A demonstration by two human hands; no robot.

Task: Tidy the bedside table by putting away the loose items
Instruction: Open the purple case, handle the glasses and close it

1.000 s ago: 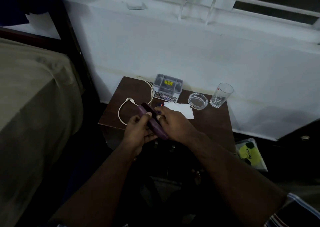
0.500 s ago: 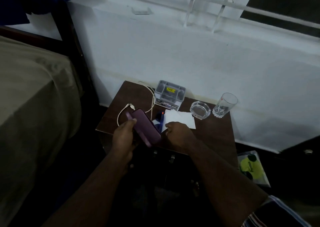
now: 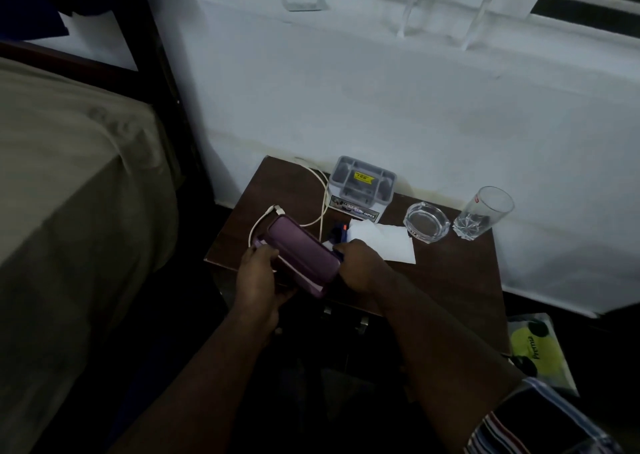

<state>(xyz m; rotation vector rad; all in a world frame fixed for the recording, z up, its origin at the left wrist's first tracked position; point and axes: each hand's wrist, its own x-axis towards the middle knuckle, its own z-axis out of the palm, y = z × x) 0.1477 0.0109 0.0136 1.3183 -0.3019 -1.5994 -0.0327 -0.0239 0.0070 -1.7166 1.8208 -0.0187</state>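
We see the table (image 3: 450,280) hard against the wall, bed (image 3: 69,211) close on its left; its bare wood lies front right. Organizer (image 3: 362,185), ashtray (image 3: 426,222) and glass (image 3: 483,216) line the back edge. Our left hand (image 3: 258,277) grips the purple phone (image 3: 299,256), tilted over the front left corner by the cable (image 3: 323,197). Our right hand (image 3: 360,266) curls on something blue beside the paper (image 3: 381,242); what exactly, we cannot tell.

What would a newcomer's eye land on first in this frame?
The purple case at the front left of the bedside table, held by the left hand with the right hand at its right end. Behind it, a white cable loops beside a grey organiser. To the right stand a glass ashtray and an upright tumbler.
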